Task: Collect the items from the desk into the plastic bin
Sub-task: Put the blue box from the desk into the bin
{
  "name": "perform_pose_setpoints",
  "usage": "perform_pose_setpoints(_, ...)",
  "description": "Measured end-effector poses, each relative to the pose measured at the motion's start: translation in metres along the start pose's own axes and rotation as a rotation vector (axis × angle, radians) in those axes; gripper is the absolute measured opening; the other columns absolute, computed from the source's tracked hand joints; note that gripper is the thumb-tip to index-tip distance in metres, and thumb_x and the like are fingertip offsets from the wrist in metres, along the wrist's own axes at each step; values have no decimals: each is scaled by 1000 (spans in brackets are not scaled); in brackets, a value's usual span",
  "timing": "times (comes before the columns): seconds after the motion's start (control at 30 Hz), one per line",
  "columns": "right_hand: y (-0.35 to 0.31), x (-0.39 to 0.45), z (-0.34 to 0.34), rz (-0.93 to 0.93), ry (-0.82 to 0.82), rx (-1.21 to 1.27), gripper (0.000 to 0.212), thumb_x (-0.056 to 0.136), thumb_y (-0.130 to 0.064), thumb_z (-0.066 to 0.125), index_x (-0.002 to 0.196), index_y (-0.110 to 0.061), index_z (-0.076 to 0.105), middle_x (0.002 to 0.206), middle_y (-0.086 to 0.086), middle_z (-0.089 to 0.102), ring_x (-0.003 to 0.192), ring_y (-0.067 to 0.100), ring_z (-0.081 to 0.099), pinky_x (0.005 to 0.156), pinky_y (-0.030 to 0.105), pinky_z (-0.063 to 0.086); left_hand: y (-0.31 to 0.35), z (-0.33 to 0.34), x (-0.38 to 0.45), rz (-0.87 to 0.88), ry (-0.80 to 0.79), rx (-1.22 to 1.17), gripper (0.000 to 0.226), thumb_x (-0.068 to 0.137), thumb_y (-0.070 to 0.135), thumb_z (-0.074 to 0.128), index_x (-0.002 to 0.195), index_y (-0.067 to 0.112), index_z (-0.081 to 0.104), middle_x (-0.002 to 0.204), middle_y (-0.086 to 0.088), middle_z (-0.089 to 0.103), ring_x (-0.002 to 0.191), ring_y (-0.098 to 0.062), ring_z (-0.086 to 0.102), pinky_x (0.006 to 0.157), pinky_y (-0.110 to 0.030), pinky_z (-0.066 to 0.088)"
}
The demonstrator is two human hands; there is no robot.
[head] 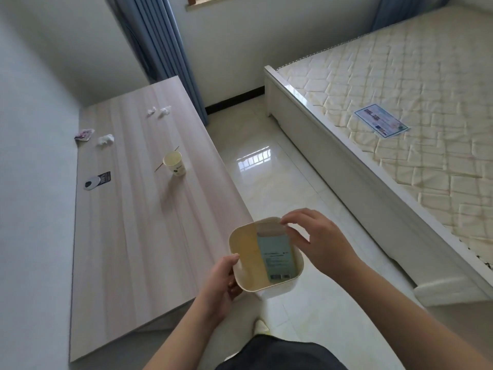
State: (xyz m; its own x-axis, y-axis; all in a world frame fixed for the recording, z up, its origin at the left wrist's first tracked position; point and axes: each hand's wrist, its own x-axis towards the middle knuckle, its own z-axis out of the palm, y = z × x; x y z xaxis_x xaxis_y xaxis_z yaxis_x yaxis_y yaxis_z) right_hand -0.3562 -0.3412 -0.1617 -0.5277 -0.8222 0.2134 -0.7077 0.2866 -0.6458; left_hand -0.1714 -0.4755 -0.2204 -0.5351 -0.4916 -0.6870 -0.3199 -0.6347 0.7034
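A cream plastic bin [241, 279] hangs in the air just off the desk's [133, 236] near right corner. My left hand [221, 284] grips its left rim. A pale green card [277, 255] leans inside the bin, and my right hand [317, 241] pinches its top right corner at the far rim. On the desk stand a paper cup [174, 162] with a thin wooden stick [160, 166] behind it. There are also crumpled tissues [105, 140] [160, 111], a pink wrapper [84, 134] and a black tag with a silver disc [97, 180].
The desk runs along the left wall, with a blue curtain [160, 49] behind its far end. A bare mattress bed [400, 102] with a leaflet [381, 120] on it fills the right side. Glossy floor tiles [266, 169] lie between desk and bed.
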Motion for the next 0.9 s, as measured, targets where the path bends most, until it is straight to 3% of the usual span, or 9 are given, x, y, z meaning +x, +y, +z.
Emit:
perform_pose_setpoints(0.07, 5, 10, -5, 34, 47, 24, 15, 92, -22, 59, 104, -20, 68, 104, -9, 68, 92, 9, 61, 80, 27, 53, 5, -2, 10, 12, -16, -69, 29, 91, 28, 51, 99, 7, 69, 83, -15, 69, 71, -25, 63, 68, -37, 51)
perform_pose_setpoints(0.13, 9, 21, -11, 67, 70, 50, 19, 94, -26, 54, 104, -19, 68, 103, -9, 68, 91, 9, 63, 79, 27, 54, 10, -3, 22, 35, -40, -116, 31, 90, 28, 52, 100, 8, 73, 91, -16, 72, 77, -27, 69, 70, -39, 56)
perform_pose_setpoints(0.27, 17, 41, -20, 99, 60, 38, 20, 96, -25, 53, 104, -18, 70, 102, -8, 69, 91, 9, 63, 80, 29, 54, 26, 6, 41, 101, -87, -60, 38, 82, 32, 58, 108, 5, 60, 98, -19, 61, 85, -35, 57, 67, -39, 52)
perform_pose_setpoints(0.43, 37, 58, -30, 156, 105, 40, 21, 97, -21, 53, 103, -18, 72, 100, -8, 71, 91, 9, 65, 81, 29, 54, 49, 26, 62, 78, -178, -130, 42, 76, 31, 61, 108, 5, 68, 92, -17, 72, 79, -29, 68, 77, -47, 55)
perform_pose_setpoints(0.57, 66, 71, -46, 198, 153, 79, 20, 96, -23, 54, 103, -21, 72, 96, -13, 71, 89, 4, 65, 78, 20, 53, 64, 56, 78, 86, -207, -137, 31, 82, 31, 56, 88, 13, 80, 79, -11, 73, 67, -20, 69, 61, -33, 57)
perform_pose_setpoints(0.8, 148, 111, -80, 207, -21, -2, 25, 97, -35, 49, 113, -25, 66, 99, -14, 65, 84, 1, 58, 76, 20, 50, 85, 127, 117, 109, -87, 7, 22, 84, 24, 53, 73, 17, 70, 64, -5, 50, 58, -17, 47, 58, -29, 44)
perform_pose_setpoints(0.9, 182, 124, -97, 239, -90, -16, 31, 96, -41, 48, 120, -28, 62, 111, -10, 66, 88, -1, 56, 75, 16, 45, 89, 157, 135, 79, 27, -9, 16, 89, 21, 53, 92, 9, 63, 67, -5, 61, 59, -16, 54, 61, -31, 48)
